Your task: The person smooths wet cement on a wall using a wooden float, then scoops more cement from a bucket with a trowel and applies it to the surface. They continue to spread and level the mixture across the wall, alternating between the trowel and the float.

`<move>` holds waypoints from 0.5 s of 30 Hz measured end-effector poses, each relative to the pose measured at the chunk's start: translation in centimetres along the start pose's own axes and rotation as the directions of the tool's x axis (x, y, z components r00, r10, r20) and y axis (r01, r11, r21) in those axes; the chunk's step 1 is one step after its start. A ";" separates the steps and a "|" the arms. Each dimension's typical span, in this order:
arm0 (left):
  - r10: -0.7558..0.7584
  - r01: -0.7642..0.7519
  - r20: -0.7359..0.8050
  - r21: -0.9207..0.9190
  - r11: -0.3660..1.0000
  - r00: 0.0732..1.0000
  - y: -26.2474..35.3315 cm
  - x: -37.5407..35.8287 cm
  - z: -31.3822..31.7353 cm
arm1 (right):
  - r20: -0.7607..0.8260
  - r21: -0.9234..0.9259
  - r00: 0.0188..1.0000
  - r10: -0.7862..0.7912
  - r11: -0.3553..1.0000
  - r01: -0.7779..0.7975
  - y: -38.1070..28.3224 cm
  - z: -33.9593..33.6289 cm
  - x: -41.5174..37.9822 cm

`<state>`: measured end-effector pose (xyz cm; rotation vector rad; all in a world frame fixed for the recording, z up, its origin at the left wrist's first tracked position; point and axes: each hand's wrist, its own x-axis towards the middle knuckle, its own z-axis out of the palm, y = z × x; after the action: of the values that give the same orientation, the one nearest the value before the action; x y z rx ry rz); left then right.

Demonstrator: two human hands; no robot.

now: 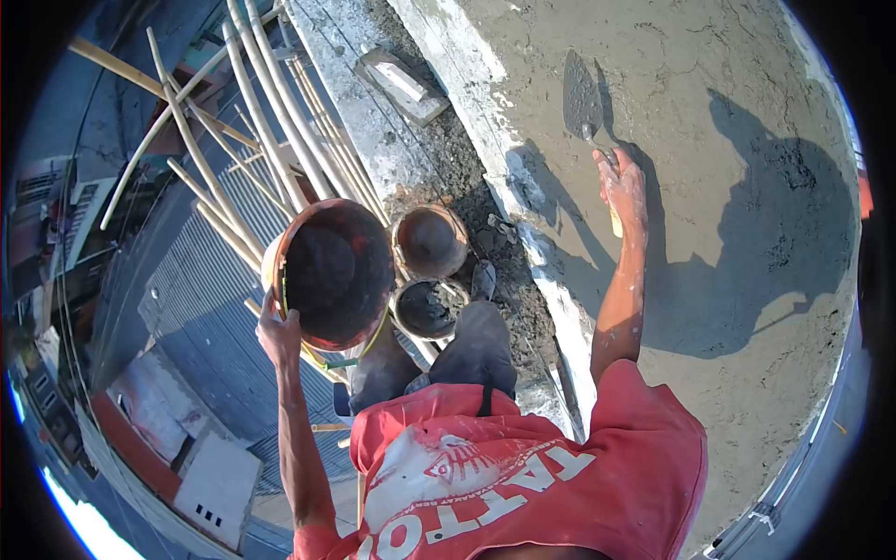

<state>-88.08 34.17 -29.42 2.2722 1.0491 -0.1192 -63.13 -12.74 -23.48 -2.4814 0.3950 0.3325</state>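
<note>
My left hand (278,331) grips the rim of a large bucket (338,271), its fingers closed around the edge. The bucket is tipped so its dark inside faces me, with a thin coating of residue within. A yellow-green handle hangs along its lower side. Out to the right, my right hand (623,191) is wrapped around the handle of a pointed trowel (582,98). The trowel's blade, grey with mortar, points away from me over the wet mortar surface (672,56). Its shadow falls close beside the blade.
Two smaller buckets, an upper one (430,241) and a lower one holding mortar (431,310), stand by my feet. A plastering float (403,86) lies on the ledge (341,79). Bamboo poles (285,112) run along the left, above a corrugated roof (201,313) far below.
</note>
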 end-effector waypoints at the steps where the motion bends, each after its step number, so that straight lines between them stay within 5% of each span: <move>1: -0.045 0.045 0.020 0.002 0.999 0.999 1.1 0.0 -0.2 | -0.048 -0.054 0.998 -0.039 0.998 0.037 -0.2 -0.8 -2.3; 4: -0.041 0.044 0.081 -0.028 0.999 0.996 2.4 0.1 0.6 | -0.069 -0.162 0.958 -0.278 0.951 0.264 -1.9 -0.3 -8.5; 7: 0.025 -0.021 0.055 -0.073 0.997 0.998 5.1 -1.3 1.2 | 0.229 -0.272 0.858 -0.460 0.816 0.510 -3.3 4.9 -12.2; 9: 0.082 -0.076 0.064 -0.098 0.992 0.995 6.2 -1.9 2.2 | 0.384 -0.386 0.730 -0.566 0.619 0.684 -3.6 10.6 -13.3; 11: 0.127 -0.105 0.120 -0.172 0.979 0.985 7.5 -2.6 3.2 | 0.387 -0.663 0.636 -0.667 0.277 0.695 -1.6 17.5 -12.3; 15: 0.173 -0.155 0.148 -0.125 0.980 0.974 12.1 -5.1 3.6 | 0.434 -0.609 0.742 -0.512 0.440 0.660 -1.1 19.1 -12.3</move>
<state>-82.36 22.84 -24.56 2.1966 0.7641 -0.1641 -76.90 1.99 -33.99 -3.1033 -0.9067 0.4838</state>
